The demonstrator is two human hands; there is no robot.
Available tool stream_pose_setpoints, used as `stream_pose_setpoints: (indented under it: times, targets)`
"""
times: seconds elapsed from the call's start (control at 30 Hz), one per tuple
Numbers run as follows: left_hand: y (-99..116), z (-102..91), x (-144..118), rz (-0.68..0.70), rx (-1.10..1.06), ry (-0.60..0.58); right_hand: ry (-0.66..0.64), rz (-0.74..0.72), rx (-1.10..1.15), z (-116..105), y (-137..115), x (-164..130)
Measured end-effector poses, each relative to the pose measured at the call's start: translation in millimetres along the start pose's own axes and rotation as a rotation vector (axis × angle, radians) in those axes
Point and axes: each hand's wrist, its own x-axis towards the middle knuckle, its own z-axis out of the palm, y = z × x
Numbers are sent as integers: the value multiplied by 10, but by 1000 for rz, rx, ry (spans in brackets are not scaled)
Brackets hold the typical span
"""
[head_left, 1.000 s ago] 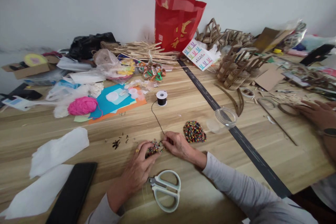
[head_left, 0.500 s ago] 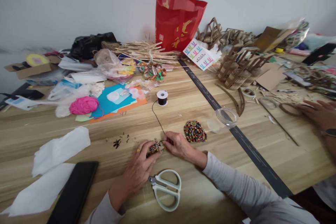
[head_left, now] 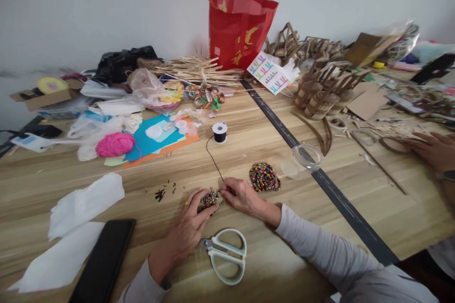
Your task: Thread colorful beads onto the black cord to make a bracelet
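Observation:
My left hand [head_left: 188,220] curls its thumb and fingers around a small heap of multicoloured beads [head_left: 210,197] on the wooden table. Just right of it, my right hand [head_left: 243,195] pinches a thin black cord [head_left: 214,161] beside the beads; the fingertips partly hide the cord's end. That cord runs back to a small spool [head_left: 219,133] standing upright. A larger pile of strung-looking coloured beads [head_left: 265,177] lies beyond my right wrist. White-handled scissors [head_left: 227,255] rest in front of my hands, their blades partly beneath my left hand.
Short black snippets [head_left: 160,194] lie to the left, with white paper [head_left: 85,203] and a black case [head_left: 103,260] nearer. Pink yarn [head_left: 115,144], a red bag [head_left: 241,28] and small woven baskets [head_left: 318,97] stand farther back. Another person's hand [head_left: 435,151] rests at the right.
The view has shifted slightly. Both hands keep nearly the same pose at the beads and the cord.

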Motion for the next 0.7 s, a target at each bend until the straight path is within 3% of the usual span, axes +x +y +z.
stream_pose_setpoints:
  times: [0.7]
  targets:
    - [-35, -29, -34, 23, -67, 47, -2, 8, 35, 2, 4, -4]
